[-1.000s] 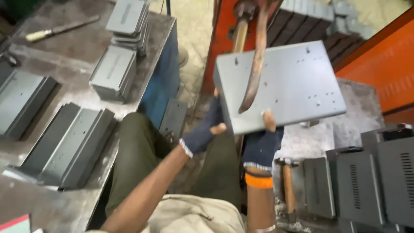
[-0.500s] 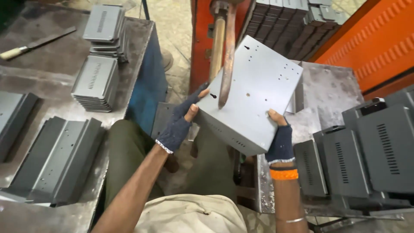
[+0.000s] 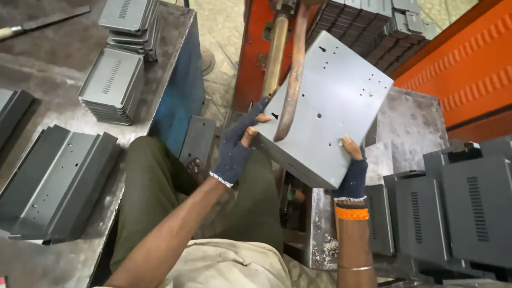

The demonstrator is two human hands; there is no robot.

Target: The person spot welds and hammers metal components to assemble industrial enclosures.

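Note:
I hold a grey sheet-metal box panel tilted in front of me, punched with small holes. My left hand, in a dark fingerless glove, grips its left edge. My right hand, also gloved with an orange wristband below it, grips the lower right corner. A curved copper-coloured welding arm lies across the panel's face, its tip touching the sheet near the middle left. A second straight rod stands just behind the panel's left edge.
A worktable at left carries stacks of vented grey covers and bent channel pieces. Dark vented boxes stand at right on a metal bench. More stacked parts sit behind, beside an orange machine frame.
The panel has turned and dropped lower toward me under the copper arm. My left hand slid along the left edge; my right hand stays at the lower corner.

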